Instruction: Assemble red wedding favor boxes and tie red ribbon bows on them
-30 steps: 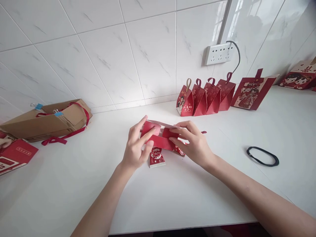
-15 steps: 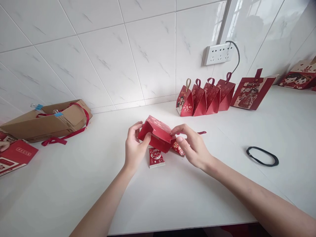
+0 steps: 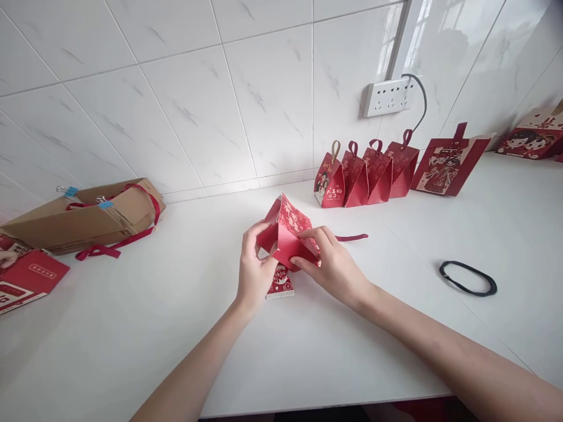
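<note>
So compared with half a second back, the red paper box (image 3: 288,234) has been swung up. It was held low and fairly flat then; now it's tipped so that one patterned panel is pointed toward 12 o'clock and a plain red face is turned to the camera. It's held just above the white table (image 3: 308,351), pretty much dead centre of the view. The left hand (image 3: 255,269) is clamped on its 9 o'clock edge, thumb in front and fingers curled behind. The right hand (image 3: 336,266) is pressed on the 4 o'clock corner, fingers together and laid flat on the card. From that, the shaping looks well along, with a peaked form much like the finished boxes (image 3: 365,173) lined up at 1 o'clock by the wall. The card looks thin but stiff, matte red with a paler print and crisp creases. A small red packet (image 3: 281,284) is half tucked under the box at 6 o'clock, flat and printed. A limp strip of dark red ribbon (image 3: 352,237) is left lying at 3 o'clock, and a black elastic loop (image 3: 467,278) further out at 4. A brown cardboard carton (image 3: 83,214), ribbon draped over it, is parked at 9 o'clock.
</note>
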Demonstrator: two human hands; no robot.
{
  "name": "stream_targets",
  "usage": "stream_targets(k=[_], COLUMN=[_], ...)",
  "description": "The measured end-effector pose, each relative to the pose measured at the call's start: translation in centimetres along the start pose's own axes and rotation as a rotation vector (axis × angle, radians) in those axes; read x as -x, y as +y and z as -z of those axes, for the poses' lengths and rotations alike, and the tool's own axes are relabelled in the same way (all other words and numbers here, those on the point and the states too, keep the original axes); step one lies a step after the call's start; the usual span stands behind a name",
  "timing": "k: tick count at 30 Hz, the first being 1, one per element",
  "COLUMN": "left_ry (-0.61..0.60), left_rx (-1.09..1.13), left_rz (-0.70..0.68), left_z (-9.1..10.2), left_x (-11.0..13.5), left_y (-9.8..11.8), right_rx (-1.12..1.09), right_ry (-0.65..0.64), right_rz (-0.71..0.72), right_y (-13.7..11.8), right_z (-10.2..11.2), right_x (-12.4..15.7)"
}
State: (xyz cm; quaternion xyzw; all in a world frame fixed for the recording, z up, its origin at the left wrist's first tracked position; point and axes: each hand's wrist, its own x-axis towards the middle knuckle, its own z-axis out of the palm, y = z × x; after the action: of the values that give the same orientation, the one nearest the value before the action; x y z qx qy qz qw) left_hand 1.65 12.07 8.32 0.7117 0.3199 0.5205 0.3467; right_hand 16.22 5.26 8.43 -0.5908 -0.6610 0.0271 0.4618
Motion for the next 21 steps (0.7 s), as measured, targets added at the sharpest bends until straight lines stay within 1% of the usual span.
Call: stream_targets(k=[4, 7, 12, 15, 18, 21], left_ry=[-0.005, -0.019, -0.031, -0.028, -0.033, -0.017], left_rx=[-0.003, -0.060, -0.164, -0.184, -0.180, -0.197], left_rz=[-0.036, -0.102, -0.233, -0.248, -0.243, -0.248], left_z=[0.03, 0.03, -0.02, -0.01, 0.05, 0.20], left_x=[0.10, 0.30, 0.53, 0.47, 0.36, 0.25], left_y=[0.04, 0.41, 0.73, 0.66, 0.64, 0.68], right_rx=[0.042, 0.078, 0.060, 0.061, 0.126, 0.179], right_ry=[-0.029, -0.069, -0.079, -0.075, -0.086, -0.122], right_rz=[0.037, 0.058, -0.004, -0.005, 0.040, 0.130], right_y=[-0.07, -0.25, -0.41, -0.32, -0.34, -0.51], right_z=[0.27, 0.47, 0.23, -0.05, 0.03, 0.41], right_x=[0.00, 0.02, 0.09, 0.18, 0.19, 0.11])
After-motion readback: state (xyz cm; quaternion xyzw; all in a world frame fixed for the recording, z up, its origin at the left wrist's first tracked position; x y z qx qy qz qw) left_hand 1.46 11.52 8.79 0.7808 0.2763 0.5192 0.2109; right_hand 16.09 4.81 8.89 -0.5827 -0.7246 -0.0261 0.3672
